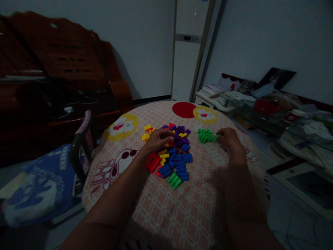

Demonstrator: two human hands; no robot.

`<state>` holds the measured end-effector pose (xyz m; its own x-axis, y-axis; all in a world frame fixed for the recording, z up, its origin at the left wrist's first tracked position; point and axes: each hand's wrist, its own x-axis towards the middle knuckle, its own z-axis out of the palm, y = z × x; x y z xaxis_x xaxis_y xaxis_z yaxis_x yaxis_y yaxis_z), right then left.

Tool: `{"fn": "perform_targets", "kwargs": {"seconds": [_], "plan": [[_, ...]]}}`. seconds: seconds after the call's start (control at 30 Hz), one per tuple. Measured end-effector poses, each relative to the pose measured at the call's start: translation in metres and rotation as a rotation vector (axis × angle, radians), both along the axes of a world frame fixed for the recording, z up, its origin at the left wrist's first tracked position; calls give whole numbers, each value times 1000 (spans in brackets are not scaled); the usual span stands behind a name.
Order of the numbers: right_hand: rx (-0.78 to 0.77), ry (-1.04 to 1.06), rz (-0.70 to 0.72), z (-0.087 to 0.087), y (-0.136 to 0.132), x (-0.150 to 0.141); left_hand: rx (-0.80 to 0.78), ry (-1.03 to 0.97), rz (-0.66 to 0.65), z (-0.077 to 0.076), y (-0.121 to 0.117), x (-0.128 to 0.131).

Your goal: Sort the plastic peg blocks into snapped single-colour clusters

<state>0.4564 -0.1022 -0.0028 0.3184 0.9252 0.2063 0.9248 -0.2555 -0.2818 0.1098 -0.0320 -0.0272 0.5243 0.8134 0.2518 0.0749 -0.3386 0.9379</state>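
A pile of small plastic toy pieces lies on the round table, with purple [182,139], blue [179,165], red [153,161] and yellow [146,136] ones mixed together. Over its upper left part reaches my left hand [159,138], fingers apart and holding nothing that I can see. To the right sits a separate cluster of green knobbly toy pieces [205,135]. At its right end my right hand [228,138] pinches a small green toy piece [215,138]. One more green ridged piece [174,180] rests at the pile's near edge.
A patterned cloth [166,215] covers the round table. A chair with a blue cushion [52,184] stands at the left, and a wooden sofa [70,62] behind it. On the right, a cluttered glass-topped stand [249,111] runs along the wall. A white cabinet-like unit [187,62] stands at the back.
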Motion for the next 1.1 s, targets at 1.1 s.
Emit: {"fn": "perform_targets", "kwargs": {"seconds": [1.1], "plan": [[256, 197, 21, 27, -5, -22, 693, 1213, -500, 38, -115, 47]]}}
